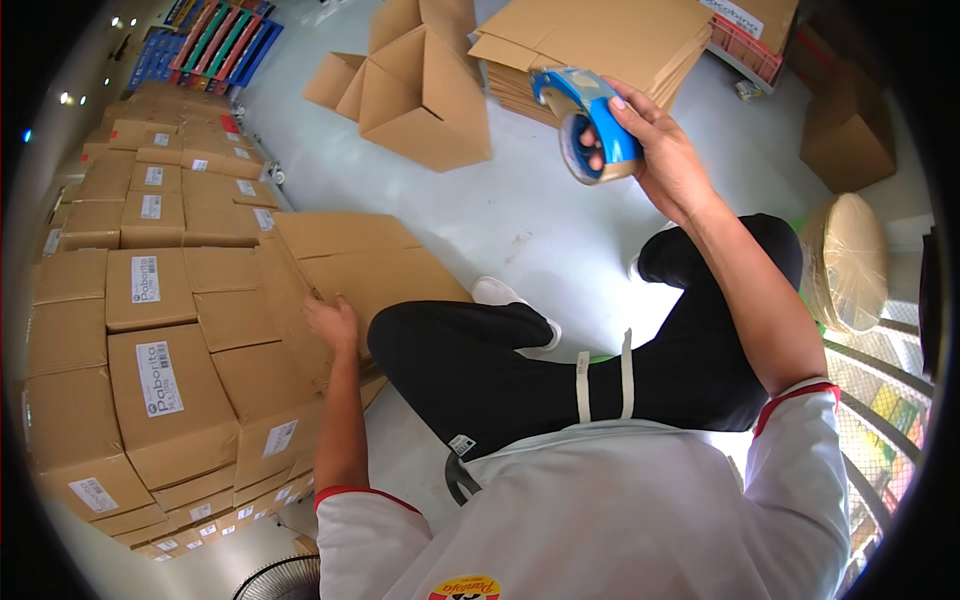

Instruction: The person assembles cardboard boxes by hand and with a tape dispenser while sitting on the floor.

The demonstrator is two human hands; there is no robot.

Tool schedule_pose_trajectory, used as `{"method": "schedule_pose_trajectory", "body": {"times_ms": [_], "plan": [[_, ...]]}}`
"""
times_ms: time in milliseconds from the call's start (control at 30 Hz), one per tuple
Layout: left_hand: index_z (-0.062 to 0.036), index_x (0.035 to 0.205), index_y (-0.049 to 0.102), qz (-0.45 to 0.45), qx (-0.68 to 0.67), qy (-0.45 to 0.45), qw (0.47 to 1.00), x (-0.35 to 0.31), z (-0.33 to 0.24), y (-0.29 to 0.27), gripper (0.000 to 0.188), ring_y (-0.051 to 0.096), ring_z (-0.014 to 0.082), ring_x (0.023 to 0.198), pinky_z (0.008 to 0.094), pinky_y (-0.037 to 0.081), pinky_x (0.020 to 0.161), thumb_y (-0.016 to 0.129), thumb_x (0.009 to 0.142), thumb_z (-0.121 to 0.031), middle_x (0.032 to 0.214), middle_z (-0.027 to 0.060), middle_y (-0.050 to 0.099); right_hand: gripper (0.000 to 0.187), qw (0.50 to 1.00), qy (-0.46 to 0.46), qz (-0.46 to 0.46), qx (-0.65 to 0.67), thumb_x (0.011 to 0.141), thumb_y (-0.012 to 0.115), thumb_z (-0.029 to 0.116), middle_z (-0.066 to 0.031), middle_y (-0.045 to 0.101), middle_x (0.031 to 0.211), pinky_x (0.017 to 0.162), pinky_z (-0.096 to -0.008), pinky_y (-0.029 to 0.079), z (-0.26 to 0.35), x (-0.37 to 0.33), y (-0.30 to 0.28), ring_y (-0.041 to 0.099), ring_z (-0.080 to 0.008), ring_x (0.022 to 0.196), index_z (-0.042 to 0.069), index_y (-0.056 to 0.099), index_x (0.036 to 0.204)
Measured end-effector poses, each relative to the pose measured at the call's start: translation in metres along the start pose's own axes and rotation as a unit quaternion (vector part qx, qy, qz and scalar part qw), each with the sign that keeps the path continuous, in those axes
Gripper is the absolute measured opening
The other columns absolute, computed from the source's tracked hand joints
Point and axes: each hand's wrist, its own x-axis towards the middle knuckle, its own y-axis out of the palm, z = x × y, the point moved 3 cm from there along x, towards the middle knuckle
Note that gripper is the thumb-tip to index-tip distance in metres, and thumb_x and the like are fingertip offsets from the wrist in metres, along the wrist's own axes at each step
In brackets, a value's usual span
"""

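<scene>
My right hand (650, 135) is closed around a blue tape dispenser (622, 125) with a roll of clear tape, raised above the floor in front of my right knee. Down at the left, my left hand (335, 322) grips the near left edge of a cardboard box (375, 262), which stands against my left knee. The box's broad brown side faces up, and its lower part is hidden behind my leg. Part of my left hand's grip is hidden by the cardboard.
Stacked, labelled cartons (160, 370) fill the left side. Ahead stand an open cardboard box (425, 110) and a pile of flat cardboard (600, 35). Colourful pallets (215, 45) lie far left. A plastic-wrapped round stack (850, 265) is at right; a fan (280, 580) is at lower left.
</scene>
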Motion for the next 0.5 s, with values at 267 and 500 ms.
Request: {"method": "schedule_pose_trajectory", "body": {"times_ms": [267, 500], "plan": [[-0.0008, 0.154, 0.031, -0.005, 0.343, 0.107, 0.933, -0.016, -0.009, 0.002, 0.093, 0.044, 0.0417, 0.132, 0.0562, 0.041, 0.098, 0.068, 0.085, -0.049, 0.151, 0.0207, 0.042, 0.054, 0.997, -0.006, 0.043, 0.059, 0.106, 0.054, 0.025, -0.0156, 0.069, 0.097, 0.081, -0.0367, 0.058, 0.004, 0.0, -0.001, 0.069, -0.0227, 0.085, -0.007, 0.036, 0.145], [-0.0003, 0.153, 0.032, 0.1, 0.152, 0.034, 0.983, -0.007, -0.044, -0.007, 0.082, 0.056, 0.042, 0.123, 0.0453, 0.046, 0.099, 0.07, 0.088, -0.032, 0.144, 0.0239, 0.051, 0.059, 0.997, -0.047, 0.02, 0.063, 0.105, 0.054, 0.018, -0.0155, 0.069, 0.096, 0.088, -0.0389, 0.056, 0.011, 0.0, -0.008, 0.07, -0.0239, 0.086, -0.006, 0.025, 0.151]]}}
